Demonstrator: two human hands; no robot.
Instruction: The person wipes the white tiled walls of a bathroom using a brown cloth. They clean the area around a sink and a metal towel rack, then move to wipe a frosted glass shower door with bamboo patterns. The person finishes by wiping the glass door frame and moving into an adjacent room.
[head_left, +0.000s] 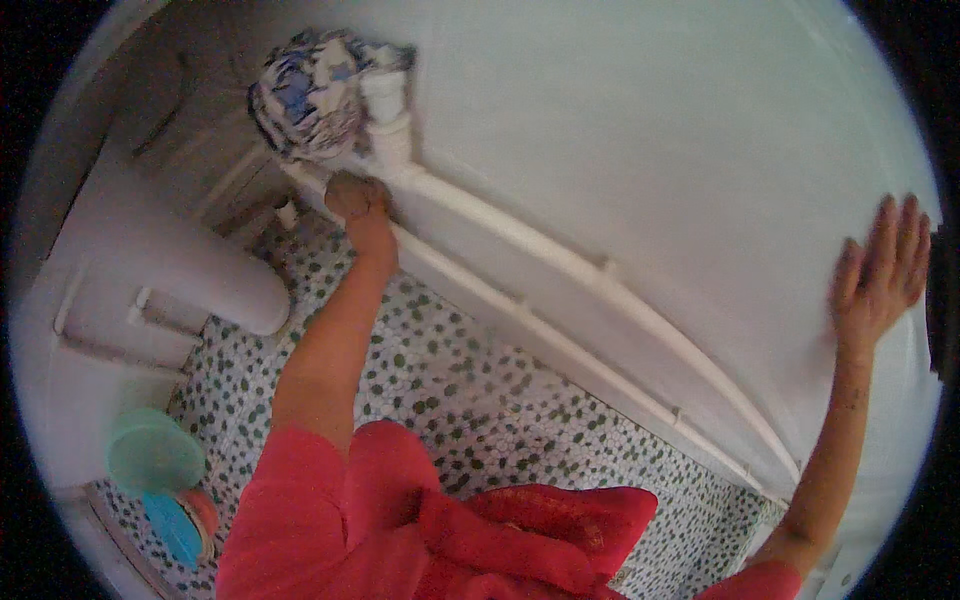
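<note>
My left hand (358, 198) reaches to the thin lower white pipe (457, 266), which runs along the foot of the wall. Its fingers look curled, but blur hides whether they grip the pipe. Just above that hand is a crumpled bundle of blue, white and dark material (307, 94), cloth or plastic. Beside the bundle rises a white pipe fitting (386, 112), joined to the thicker upper pipe (510, 214). Far to the right, my right hand (881, 274) lies palm-down on the pale wall (637, 112), fingers apart and holding nothing.
A smooth white fixture (225, 281), perhaps ceramic, stands at left on the green-and-white mosaic floor (420, 360). Below it are a green plastic basin (155, 454) and a blue object (174, 529) with an orange one. A small white piece (286, 214) sits near the corner.
</note>
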